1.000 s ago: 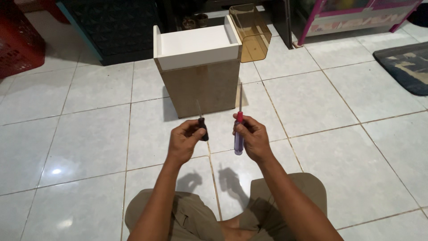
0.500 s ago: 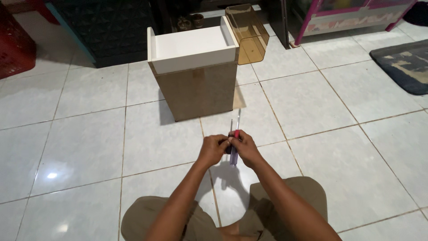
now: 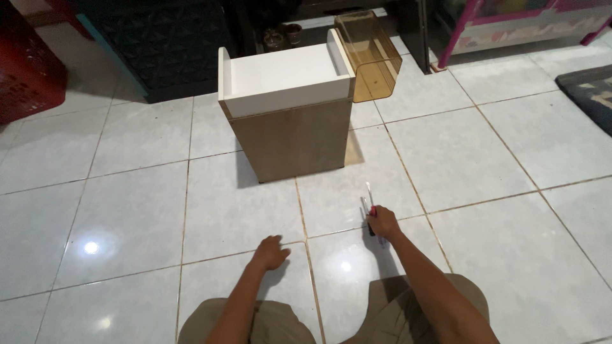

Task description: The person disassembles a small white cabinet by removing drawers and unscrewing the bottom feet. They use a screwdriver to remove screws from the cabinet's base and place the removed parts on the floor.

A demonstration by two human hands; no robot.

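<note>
My right hand [image 3: 384, 223] is low at the tiled floor, closed around two screwdrivers [image 3: 368, 202] whose metal shafts point away from me; a red collar shows at the fingers. My left hand [image 3: 270, 252] rests on the floor tile with nothing in it, fingers loosely curled. A small wooden cabinet [image 3: 290, 118] with a white top recess stands on the floor just beyond both hands.
A clear amber plastic bin [image 3: 370, 56] leans against the cabinet's right top. A red crate [image 3: 29, 64] is at far left, dark furniture [image 3: 172, 44] behind, a dark rug [image 3: 590, 95] at right. My knees show at the bottom edge.
Both hands came together and dropped toward the floor. The left hand gave up its dark-handled screwdriver; the right hand now holds both tools down at the floor.
</note>
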